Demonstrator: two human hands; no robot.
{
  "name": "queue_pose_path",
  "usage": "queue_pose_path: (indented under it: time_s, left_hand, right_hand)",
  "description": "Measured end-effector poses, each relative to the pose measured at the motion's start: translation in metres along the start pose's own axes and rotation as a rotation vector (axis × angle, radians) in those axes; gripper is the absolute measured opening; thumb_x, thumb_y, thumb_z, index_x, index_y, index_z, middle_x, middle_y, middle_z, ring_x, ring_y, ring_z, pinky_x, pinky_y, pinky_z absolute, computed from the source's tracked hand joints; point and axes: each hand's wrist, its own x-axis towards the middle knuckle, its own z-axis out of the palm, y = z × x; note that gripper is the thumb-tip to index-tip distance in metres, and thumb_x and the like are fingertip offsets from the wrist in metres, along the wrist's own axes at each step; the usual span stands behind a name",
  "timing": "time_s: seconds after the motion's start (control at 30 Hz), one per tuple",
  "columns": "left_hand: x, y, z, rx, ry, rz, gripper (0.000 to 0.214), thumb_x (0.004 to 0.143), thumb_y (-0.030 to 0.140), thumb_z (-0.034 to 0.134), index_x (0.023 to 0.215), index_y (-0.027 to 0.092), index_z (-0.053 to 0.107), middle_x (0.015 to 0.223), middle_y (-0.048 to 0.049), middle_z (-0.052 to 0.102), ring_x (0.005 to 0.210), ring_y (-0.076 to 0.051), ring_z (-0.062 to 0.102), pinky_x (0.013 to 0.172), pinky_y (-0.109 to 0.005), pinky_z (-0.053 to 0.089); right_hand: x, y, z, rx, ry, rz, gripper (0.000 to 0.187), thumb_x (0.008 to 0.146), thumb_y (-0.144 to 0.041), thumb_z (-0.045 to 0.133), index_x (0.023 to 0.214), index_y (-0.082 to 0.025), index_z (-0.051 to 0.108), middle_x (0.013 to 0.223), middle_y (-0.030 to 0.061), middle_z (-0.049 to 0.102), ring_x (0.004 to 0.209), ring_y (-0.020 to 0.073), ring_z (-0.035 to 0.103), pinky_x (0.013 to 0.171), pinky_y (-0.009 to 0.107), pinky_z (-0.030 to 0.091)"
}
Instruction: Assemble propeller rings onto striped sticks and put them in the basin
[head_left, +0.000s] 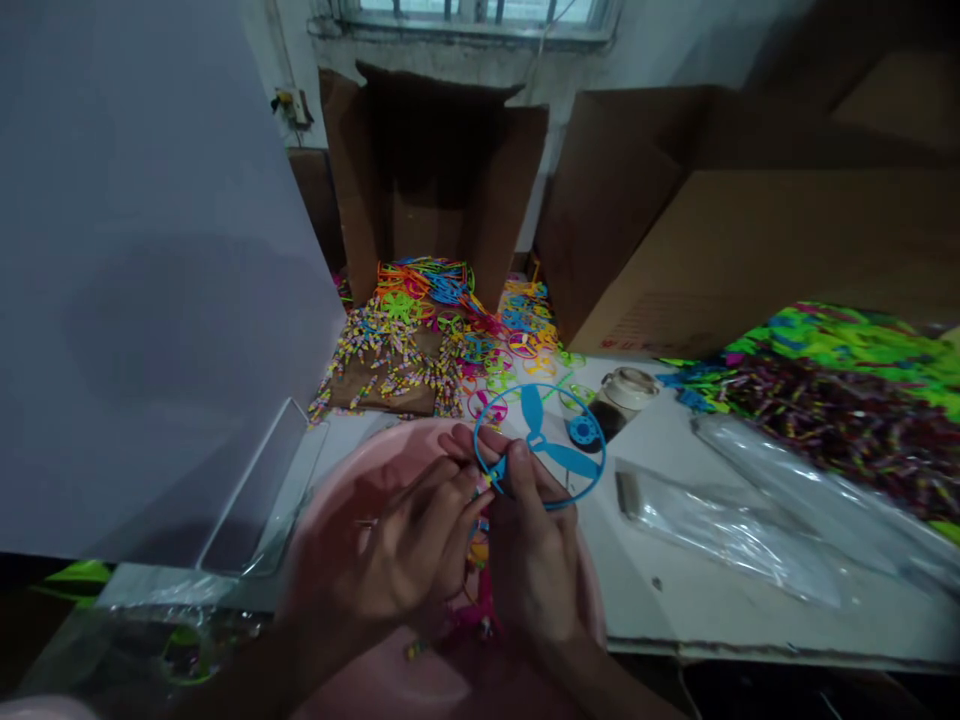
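Observation:
A blue plastic propeller ring [540, 445], with two blades inside its hoop, is held up over a pink plastic basin [390, 440]. My right hand [532, 560] is shut on the ring's lower left part. My left hand [382, 550] pinches a small piece [489, 480] at the ring's edge, and its exact shape is too small to tell. Several small coloured parts [478, 550] lie in the basin below my hands, partly hidden by them.
A heap of coloured propeller rings [427, 300] and pegs on brown cardboard [382, 375] lie ahead. To the right are a glass jar [622, 397], clear plastic bags [750, 520], a multicoloured pile [847, 410] and cardboard boxes [750, 240].

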Motion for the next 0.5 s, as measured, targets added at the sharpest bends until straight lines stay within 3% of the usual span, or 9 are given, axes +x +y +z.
queue_pose_path:
  time_s: [0.13,0.23,0.4,0.5]
  left_hand:
    - [0.011,-0.003,-0.002,0.057,0.11,0.125,0.014,0.097,0.008,0.055,0.101,0.014,0.067,0.093,-0.0057,0.079,0.093,-0.018,0.077,0.088,-0.026,0.061]
    - [0.018,-0.005,-0.008,0.088,0.105,0.188,0.011,0.097,0.009,0.057,0.1,0.013,0.067,0.088,-0.0036,0.079,0.091,-0.016,0.077,0.091,-0.024,0.059]
    - [0.024,-0.001,-0.013,0.112,-0.05,0.178,0.015,0.098,0.007,0.054,0.105,0.014,0.066,0.097,-0.0058,0.08,0.098,-0.017,0.076,0.088,-0.023,0.06]
    - [0.025,0.0,-0.011,0.048,-0.081,0.178,0.018,0.096,0.006,0.056,0.107,0.017,0.065,0.098,-0.0038,0.08,0.1,-0.016,0.076,0.089,-0.021,0.059]
  right_hand:
    - [-0.002,-0.003,0.005,0.081,-0.046,0.016,0.023,0.091,-0.042,0.069,0.092,-0.022,0.08,0.094,0.0064,0.08,0.097,0.0254,0.074,0.095,0.042,0.054]
    - [-0.001,-0.001,0.002,0.044,-0.051,0.006,0.028,0.092,-0.044,0.066,0.093,-0.02,0.079,0.098,0.0073,0.079,0.095,0.0247,0.073,0.094,0.04,0.053]
    - [0.002,0.003,-0.008,-0.117,0.2,-0.094,0.033,0.079,-0.054,0.078,0.088,-0.022,0.078,0.093,0.0035,0.079,0.094,0.0227,0.071,0.09,0.035,0.053]
    - [0.002,0.005,-0.012,-0.101,0.24,-0.097,0.036,0.079,-0.057,0.077,0.089,-0.022,0.077,0.09,0.0031,0.078,0.088,0.0212,0.07,0.083,0.033,0.054]
